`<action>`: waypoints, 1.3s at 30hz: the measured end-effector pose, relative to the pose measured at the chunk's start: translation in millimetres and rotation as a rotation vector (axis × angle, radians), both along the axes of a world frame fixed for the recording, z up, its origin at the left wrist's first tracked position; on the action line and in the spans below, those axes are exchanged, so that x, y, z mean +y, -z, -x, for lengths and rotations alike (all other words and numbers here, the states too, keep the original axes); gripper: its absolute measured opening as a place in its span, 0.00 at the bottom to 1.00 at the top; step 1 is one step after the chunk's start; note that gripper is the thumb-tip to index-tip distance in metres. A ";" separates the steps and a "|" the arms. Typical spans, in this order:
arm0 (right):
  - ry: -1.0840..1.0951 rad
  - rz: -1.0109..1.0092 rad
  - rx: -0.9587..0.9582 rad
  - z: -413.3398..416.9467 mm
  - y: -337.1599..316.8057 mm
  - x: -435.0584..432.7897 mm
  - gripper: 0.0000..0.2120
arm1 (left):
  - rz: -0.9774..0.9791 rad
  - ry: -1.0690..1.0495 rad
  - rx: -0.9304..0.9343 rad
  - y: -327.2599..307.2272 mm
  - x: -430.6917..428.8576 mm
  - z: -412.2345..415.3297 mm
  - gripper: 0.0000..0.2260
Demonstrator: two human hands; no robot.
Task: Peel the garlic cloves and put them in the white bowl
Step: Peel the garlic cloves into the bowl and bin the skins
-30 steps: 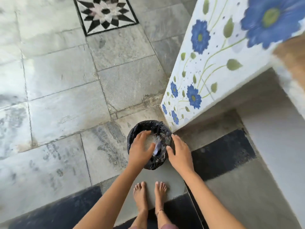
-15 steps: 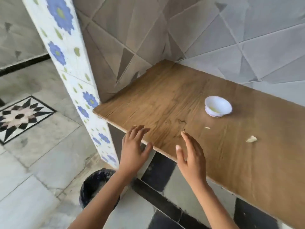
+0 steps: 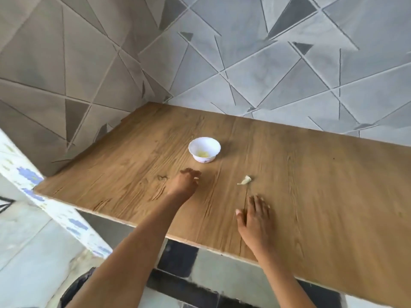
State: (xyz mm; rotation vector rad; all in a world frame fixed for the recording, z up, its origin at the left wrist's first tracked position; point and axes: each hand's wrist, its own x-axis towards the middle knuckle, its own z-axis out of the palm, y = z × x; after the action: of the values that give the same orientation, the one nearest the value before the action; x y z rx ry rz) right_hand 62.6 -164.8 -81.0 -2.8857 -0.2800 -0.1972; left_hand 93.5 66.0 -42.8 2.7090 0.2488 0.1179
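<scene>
We see left hand (image 3: 185, 182) near white bowl (image 3: 204, 149), fingers bent toward wooden counter (image 3: 322, 185); any hold unclear. Right hand (image 3: 255, 216) flat, empty, near 1 garlic clove (image 3: 244, 180).

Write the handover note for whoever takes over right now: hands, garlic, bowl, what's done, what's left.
Left hand: fingers curled down at the counter before the white bowl; grip unclear.
Right hand: open, empty, low over the counter.
Garlic clove: loose on the counter, right of the left hand.
Done: pale pieces lie in the bowl.
Left: peel that clove if needed, drop it in.
</scene>
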 end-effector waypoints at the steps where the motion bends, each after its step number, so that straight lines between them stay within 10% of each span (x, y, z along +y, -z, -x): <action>1: 0.009 0.005 0.010 -0.4 -1.1 0.8 0.30 | -0.026 0.002 0.015 -1.0 0.2 -4.1 0.14; 12: -0.018 0.008 0.060 -25.3 -3.0 -2.0 0.42 | 0.200 -0.066 -0.275 -50.4 5.1 -71.7 0.06; 21: 0.116 0.041 0.090 -48.2 1.4 -6.6 0.40 | -0.235 -0.054 0.140 -47.5 16.4 -130.1 0.12; 29: 0.095 -0.001 0.112 -44.8 -4.9 -8.0 0.42 | 0.086 0.412 -0.095 -43.3 -61.0 -90.6 0.05; 39: 0.117 -0.835 0.077 -50.0 -14.7 -16.5 0.17 | 0.326 0.347 -0.014 1.7 -97.9 -88.8 0.05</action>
State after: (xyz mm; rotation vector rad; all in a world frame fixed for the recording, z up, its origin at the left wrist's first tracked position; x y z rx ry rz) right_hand 112.6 -181.3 -66.2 -2.0730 0.0005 -0.1686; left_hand 182.3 -31.9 -44.5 2.3822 -0.1924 -0.0060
